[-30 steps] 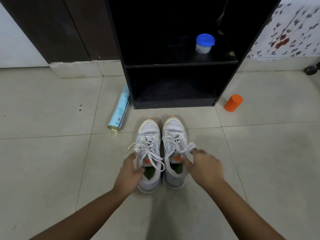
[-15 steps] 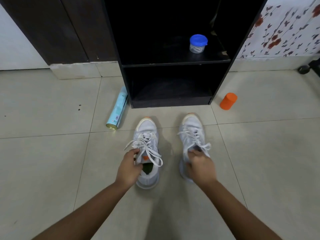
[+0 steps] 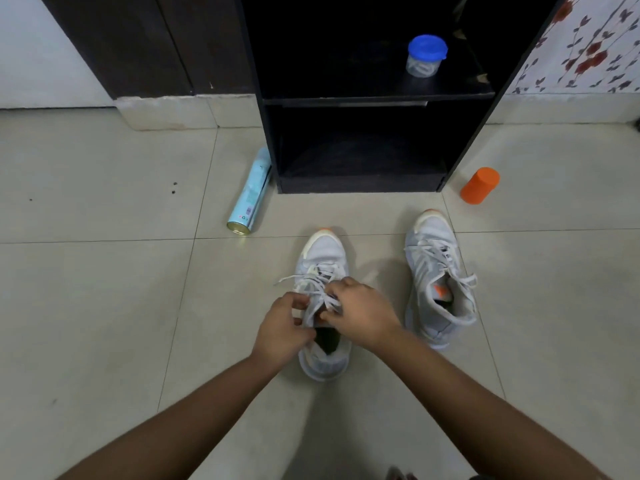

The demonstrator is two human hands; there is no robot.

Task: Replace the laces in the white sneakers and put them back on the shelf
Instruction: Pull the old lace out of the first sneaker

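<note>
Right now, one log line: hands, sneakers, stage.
stage: working laces, both sneakers laced | left hand: grips centre sneaker | right hand: pinches its laces | other sneaker: on floor, untouched | shelf: no sneakers

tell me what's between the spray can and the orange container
The foot of the black shelf stands between them, in the head view.

Cloth mesh sneakers (woven laces) on glossy floor tiles; matt dark shelf; plastic orange cap.
</note>
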